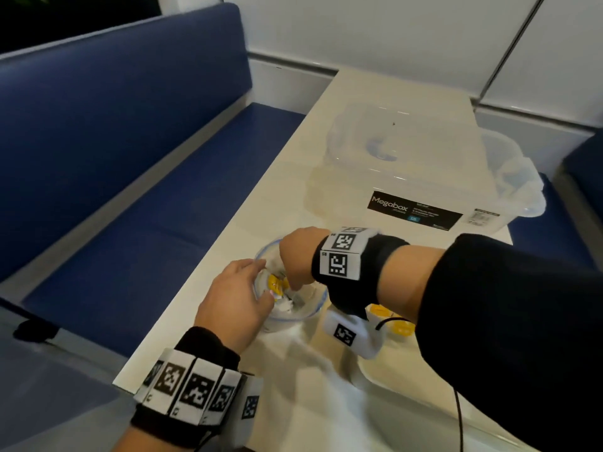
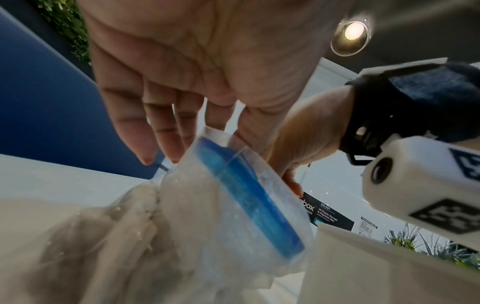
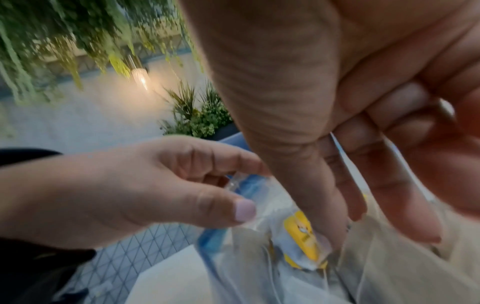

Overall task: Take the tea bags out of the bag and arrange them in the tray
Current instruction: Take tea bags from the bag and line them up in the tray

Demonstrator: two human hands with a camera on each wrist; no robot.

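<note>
The left hand point(image 1: 233, 296) pinches the bag's point(image 1: 293, 313) rim on the table point(image 1: 326, 132); the right hand point(image 1: 295, 256) reaches inside, fingers curled around yellow tea bags point(image 1: 277, 283), grip unclear; more lie in the tray point(image 1: 375, 376), right.

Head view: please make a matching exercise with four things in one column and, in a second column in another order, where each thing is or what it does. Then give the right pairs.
Things
1. left hand
2. right hand
3. storage box
4. bench

Places or states
A. reaches down into the open bag
B. stands at the far end of the table, with a black label
C. holds the rim of the bag open
D. blue, beside the table on the left

Pairs: 1-C, 2-A, 3-B, 4-D
</note>
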